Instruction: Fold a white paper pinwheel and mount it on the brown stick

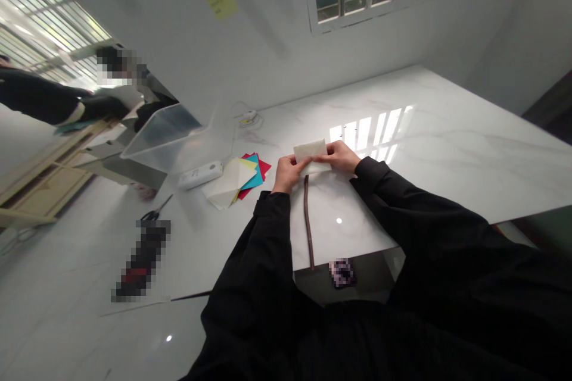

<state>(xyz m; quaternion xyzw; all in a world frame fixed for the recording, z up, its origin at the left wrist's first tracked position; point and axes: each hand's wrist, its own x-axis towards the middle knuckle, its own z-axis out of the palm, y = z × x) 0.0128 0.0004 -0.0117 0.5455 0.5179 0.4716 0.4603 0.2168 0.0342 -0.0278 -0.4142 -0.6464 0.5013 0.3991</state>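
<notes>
Between my hands is a folded piece of pale cream paper (pixel 310 149), held just above the table. My left hand (pixel 287 172) grips its left side, the thumb laid across the front. From the right, my right hand (pixel 343 156) pinches the same paper, its thumb close to the left one. Below the paper a thin brown stick (pixel 307 220) lies on the tabletop, its near end at the table's front edge. Left of my hands lies a fanned pile of coloured paper (pixel 255 174) in red, blue, yellow and cream.
A white power strip (pixel 201 175) and a clear plastic bin (pixel 163 137) are at the left. Scissors (pixel 154 213) lie nearer, beside a blurred dark item (pixel 142 262). A small white cabled device (pixel 248 116) is near the wall. People (pixel 40 95) are at the far left.
</notes>
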